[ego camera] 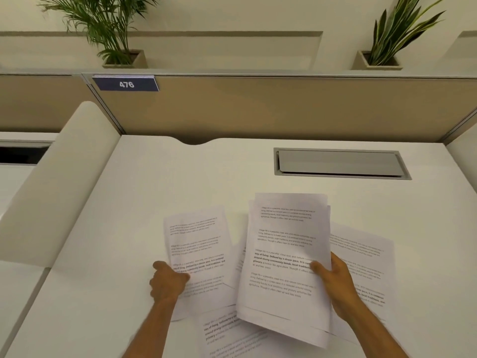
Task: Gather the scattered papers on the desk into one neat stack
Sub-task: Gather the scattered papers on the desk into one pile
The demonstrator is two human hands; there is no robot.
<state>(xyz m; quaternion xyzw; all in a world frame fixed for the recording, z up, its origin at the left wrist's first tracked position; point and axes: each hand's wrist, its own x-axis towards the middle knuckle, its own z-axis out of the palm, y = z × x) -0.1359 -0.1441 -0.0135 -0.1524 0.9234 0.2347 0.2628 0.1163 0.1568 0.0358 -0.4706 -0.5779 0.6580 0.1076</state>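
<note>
Pinching the light, floppy sheaf (pixel 286 264) in our right hand (pixel 333 277), our left hand (pixel 167 280) grips a limp sheet (pixel 198 251) beside it by its edge.

an open-plan office workstation is shown, as indicated by the white desk (pixel 134 202) with a recessed cable hatch (pixel 340 163), the tan partition panel (pixel 271 109) labelled with a number plate (pixel 126 84) reading 476, the potted plants (pixel 108 27) set above it, and printed papers (pixel 286 254).
</note>
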